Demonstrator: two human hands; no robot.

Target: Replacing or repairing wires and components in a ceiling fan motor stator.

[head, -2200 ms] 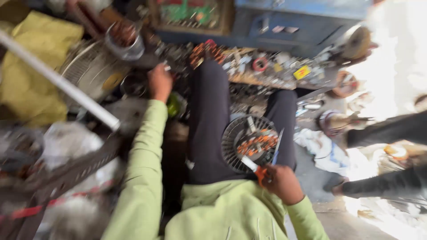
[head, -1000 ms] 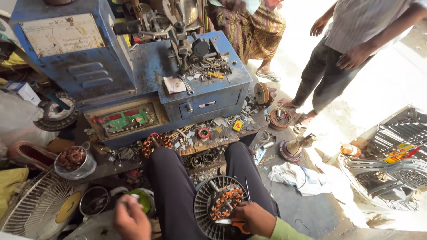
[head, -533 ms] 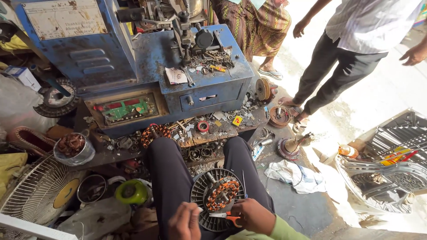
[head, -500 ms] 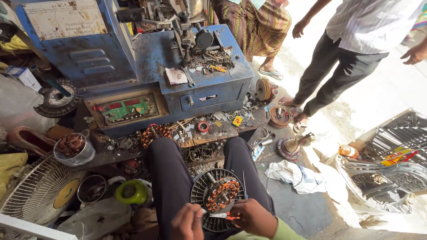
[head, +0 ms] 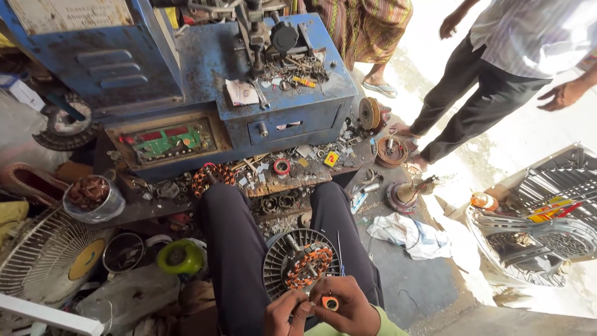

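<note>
The round fan motor with copper wire coils rests on the person's lap, just above both hands. The left hand pinches its fingers together, and the right hand closes its grip on a small orange tool. The coils look wound already, but thin loose wires stick up, so I think tidying is left.

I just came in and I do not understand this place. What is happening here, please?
A person sits among scattered parts, with a round motor stator with copper windings resting on the lap. The left hand and right hand meet just below it, pinching a small orange-handled tool. In front stands a blue machine, and two other people stand at the upper right.
</note>
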